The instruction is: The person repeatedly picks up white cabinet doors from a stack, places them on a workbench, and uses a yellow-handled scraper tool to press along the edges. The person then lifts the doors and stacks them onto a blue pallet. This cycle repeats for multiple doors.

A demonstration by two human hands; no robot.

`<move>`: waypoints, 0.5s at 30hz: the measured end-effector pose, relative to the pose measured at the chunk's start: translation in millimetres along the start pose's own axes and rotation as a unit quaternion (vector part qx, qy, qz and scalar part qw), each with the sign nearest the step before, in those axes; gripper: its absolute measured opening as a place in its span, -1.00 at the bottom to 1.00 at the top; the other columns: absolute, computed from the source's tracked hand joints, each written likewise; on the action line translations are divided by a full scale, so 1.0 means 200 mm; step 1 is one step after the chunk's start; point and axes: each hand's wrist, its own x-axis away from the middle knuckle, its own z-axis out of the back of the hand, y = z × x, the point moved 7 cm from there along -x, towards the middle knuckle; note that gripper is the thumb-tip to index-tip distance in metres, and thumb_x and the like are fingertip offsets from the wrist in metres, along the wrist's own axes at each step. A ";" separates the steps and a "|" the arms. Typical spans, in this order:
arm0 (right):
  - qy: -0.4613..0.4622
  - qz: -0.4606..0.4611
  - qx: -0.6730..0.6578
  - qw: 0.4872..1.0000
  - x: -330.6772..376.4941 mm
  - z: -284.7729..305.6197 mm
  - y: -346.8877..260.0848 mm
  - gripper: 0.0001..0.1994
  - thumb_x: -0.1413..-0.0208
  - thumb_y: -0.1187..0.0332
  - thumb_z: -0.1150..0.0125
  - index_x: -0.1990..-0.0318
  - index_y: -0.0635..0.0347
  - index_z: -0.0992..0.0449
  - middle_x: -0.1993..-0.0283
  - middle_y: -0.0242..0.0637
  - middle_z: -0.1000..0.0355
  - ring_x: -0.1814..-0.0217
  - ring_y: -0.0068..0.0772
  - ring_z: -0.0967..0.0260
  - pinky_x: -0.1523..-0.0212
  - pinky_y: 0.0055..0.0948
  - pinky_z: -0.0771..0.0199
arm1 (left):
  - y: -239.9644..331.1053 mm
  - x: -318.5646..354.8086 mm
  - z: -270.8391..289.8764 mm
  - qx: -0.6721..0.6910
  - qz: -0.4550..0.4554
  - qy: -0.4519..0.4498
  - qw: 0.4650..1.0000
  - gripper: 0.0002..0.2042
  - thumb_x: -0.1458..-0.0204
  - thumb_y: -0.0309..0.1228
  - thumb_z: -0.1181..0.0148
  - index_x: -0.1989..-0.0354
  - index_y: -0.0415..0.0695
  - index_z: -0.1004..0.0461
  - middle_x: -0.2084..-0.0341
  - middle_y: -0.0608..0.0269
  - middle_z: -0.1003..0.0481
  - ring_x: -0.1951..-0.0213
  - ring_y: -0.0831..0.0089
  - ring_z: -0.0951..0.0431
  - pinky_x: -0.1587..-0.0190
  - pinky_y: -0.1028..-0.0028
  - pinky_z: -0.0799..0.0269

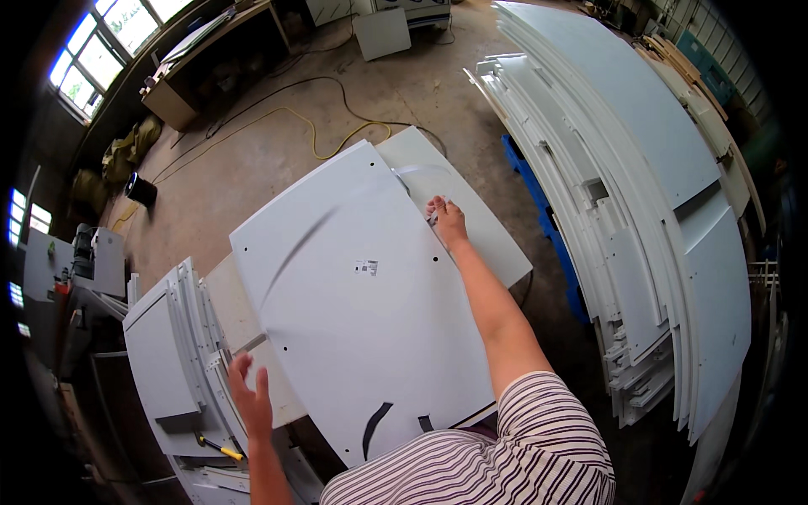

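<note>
Panel (353, 303), white and large, lies at centre frame on a table (480, 227). Right hand (448, 220) pinches clear film (417, 171) at its upper right edge, fingers closed on it. Left hand (251, 401) hovers lower left, fingers spread apart, beside stacked parts (164, 353).

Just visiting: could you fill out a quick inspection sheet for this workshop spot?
Surface: pale worktable, mostly covered.
Job's things: large white panel lying flat on it.
Clutter: yellow-handled tool on the stacked white parts at left.
Grip: right hand pinches film at the panel's far edge; left hand open beside its near-left edge.
Cables: yellow cable and a black one across the floor.
Surroundings: leaning white panels at right, workbench under windows.
</note>
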 end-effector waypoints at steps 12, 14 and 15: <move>-0.070 0.128 0.231 0.962 0.81 0.62 -0.05 -0.62 -0.01 0.37 -0.18 -0.03 0.15 -0.39 -0.08 -0.10 -0.35 -0.16 -0.05 -0.27 -0.14 -0.24 -0.29 | -1.08 1.66 -0.47 0.089 0.428 -0.175 0.882 -0.45 0.06 -0.21 -0.31 0.01 -0.28 -0.23 0.42 0.25 -0.28 0.37 0.45 -0.30 0.27 0.38 -0.34; -0.037 0.098 0.259 0.960 1.04 0.78 0.00 -0.68 -0.03 0.37 -0.17 0.04 0.23 -0.39 0.01 -0.06 -0.38 -0.08 0.00 -0.30 -0.07 -0.22 -0.32 | -1.11 1.68 -0.49 0.112 0.429 -0.164 0.881 -0.46 0.05 -0.20 -0.30 0.02 -0.28 -0.23 0.43 0.25 -0.29 0.37 0.45 -0.30 0.28 0.38 -0.33; -0.014 0.100 0.278 0.955 1.15 0.87 0.02 -0.70 -0.05 0.38 -0.17 0.07 0.28 -0.39 0.06 -0.04 -0.40 -0.03 0.03 -0.33 -0.02 -0.21 -0.34 | -1.12 1.68 -0.49 0.121 0.427 -0.161 0.882 -0.47 0.05 -0.20 -0.30 0.03 -0.28 -0.24 0.43 0.25 -0.29 0.37 0.45 -0.29 0.28 0.38 -0.33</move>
